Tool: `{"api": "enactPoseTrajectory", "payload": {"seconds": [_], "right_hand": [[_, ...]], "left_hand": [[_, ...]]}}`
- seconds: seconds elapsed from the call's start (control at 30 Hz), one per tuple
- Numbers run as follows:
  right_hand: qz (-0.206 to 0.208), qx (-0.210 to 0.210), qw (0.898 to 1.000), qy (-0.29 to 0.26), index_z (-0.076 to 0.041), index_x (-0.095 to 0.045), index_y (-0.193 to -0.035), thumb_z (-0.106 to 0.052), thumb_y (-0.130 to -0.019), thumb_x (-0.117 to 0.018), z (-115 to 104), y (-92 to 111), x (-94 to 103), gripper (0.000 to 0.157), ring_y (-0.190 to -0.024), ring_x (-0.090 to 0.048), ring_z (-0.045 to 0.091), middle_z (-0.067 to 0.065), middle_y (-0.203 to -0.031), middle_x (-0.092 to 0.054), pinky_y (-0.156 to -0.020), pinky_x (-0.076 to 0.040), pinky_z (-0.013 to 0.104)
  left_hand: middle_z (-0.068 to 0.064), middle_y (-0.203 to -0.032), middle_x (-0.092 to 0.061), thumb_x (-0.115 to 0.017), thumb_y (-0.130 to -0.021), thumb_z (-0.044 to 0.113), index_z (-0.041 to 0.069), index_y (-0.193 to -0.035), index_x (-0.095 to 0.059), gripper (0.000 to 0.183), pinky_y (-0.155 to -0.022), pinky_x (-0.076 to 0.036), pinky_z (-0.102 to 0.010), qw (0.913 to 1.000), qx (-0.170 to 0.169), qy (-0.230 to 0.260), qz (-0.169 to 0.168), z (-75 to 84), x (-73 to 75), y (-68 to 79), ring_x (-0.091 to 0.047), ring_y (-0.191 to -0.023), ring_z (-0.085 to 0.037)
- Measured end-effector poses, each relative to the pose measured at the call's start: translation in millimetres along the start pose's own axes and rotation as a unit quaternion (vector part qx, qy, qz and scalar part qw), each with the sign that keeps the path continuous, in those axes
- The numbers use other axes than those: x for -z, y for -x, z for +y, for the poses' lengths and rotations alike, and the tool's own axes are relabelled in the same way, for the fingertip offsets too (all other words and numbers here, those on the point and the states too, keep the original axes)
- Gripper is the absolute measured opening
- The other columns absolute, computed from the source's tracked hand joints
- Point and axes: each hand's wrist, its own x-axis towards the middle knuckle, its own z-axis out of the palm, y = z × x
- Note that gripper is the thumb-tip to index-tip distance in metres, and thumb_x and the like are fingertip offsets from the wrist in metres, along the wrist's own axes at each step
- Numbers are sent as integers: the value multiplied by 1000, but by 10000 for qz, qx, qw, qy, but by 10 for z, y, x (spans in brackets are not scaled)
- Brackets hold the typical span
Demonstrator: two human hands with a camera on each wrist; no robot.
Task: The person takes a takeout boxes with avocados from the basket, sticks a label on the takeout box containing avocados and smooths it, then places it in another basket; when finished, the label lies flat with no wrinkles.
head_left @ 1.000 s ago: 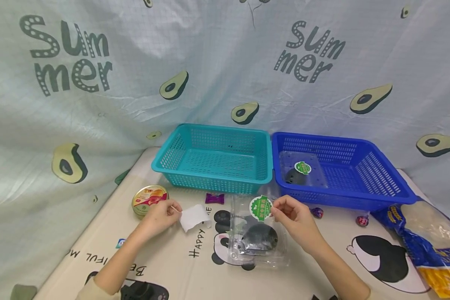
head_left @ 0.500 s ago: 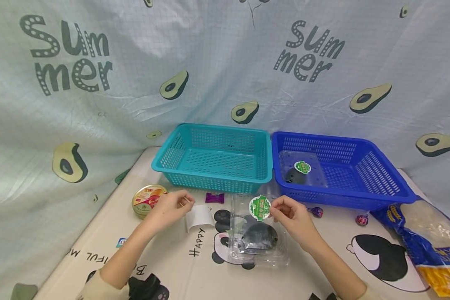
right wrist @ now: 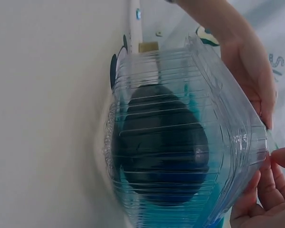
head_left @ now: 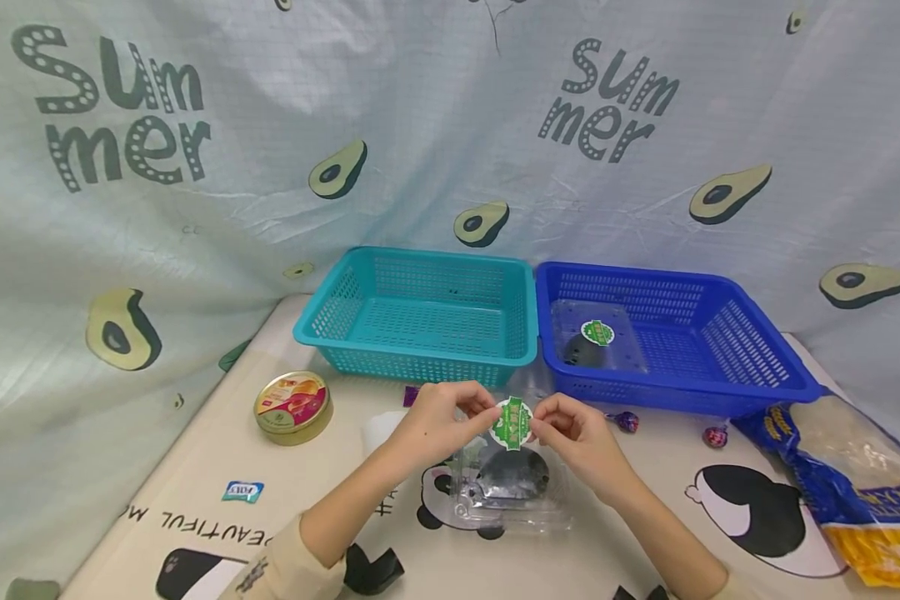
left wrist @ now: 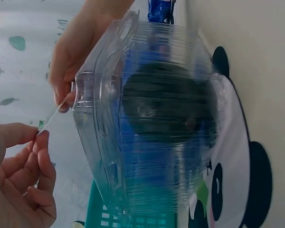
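Note:
Both my hands are at a round green-and-white sticker [head_left: 512, 423], raised over a clear plastic clamshell box [head_left: 472, 518]. My left hand [head_left: 450, 421] pinches its left edge between thumb and forefinger. The right hand [head_left: 581, 442] pinches the opposite edge. In the left wrist view the sticker [left wrist: 52, 116] appears edge-on, stretched between the fingertips and apart from most of the box wall. A dark, smooth oval thing [right wrist: 161, 147] lies inside the box; its kind cannot be told. A piece of white paper [head_left: 377, 429] lies beside the left forearm, partly hidden by it.
A teal basket [head_left: 412, 362] and a blue basket [head_left: 682, 396] stand behind; the blue one holds a similar stickered box [head_left: 622, 342]. A round tin [head_left: 292, 408], a small blue packet [head_left: 242, 492], a purple-wrapped candy [head_left: 410, 396], two lollipops [head_left: 715, 437] and a blue-yellow bag [head_left: 855, 483] lie around.
My left hand has let go of the white paper, leaving it on the table, and moved right to the sticker's left edge. The right hand keeps hold of the sticker.

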Motion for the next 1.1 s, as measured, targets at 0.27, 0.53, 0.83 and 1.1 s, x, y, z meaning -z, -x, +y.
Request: {"api": "enactPoseTrajectory", "payload": {"seconds": [0.27,0.53,0.83,1.1], "right_hand": [[131,135,9949,990,-11,-60,-75,-20,-84,-61,88,-12,-48,13,-56,-47,9,0,-64,-54,-49,-39,22],[733,290,9710,2256,-21,-59,-68,-19,-77,-69,198,-29,-105,13,-71,-46,19,-10,-72,-50,-65,-36,27],[773,126,9691,2341,-21,-57,-68,-17,-72,-72,256,-43,-113,16,-77,-45,19,-3,-78,-50,-69,-34,28],[737,189,9665,2451,-13,-57,-81,-14,-70,-73,256,-42,-125,19,-76,-41,20,7,-80,-49,-67,-33,28]], "left_hand": [[12,-69,-57,-60,-84,28,20,-79,-65,11,-57,-42,-24,9995,243,26,-190,-84,-69,-9,-50,-67,-7],[12,-68,-58,-62,-82,27,16,-86,-69,14,-49,-40,-20,9978,358,-517,-206,-203,-190,-81,-48,-58,-5],[17,-66,-59,-62,-80,27,19,-92,-70,16,-59,-38,-19,9897,-28,-1429,92,-257,-282,-75,-51,-71,-9],[17,-63,-56,-64,-78,27,20,-91,-69,16,-55,-36,-17,9849,-221,-1707,185,-250,-301,-69,-47,-67,-4]]}}
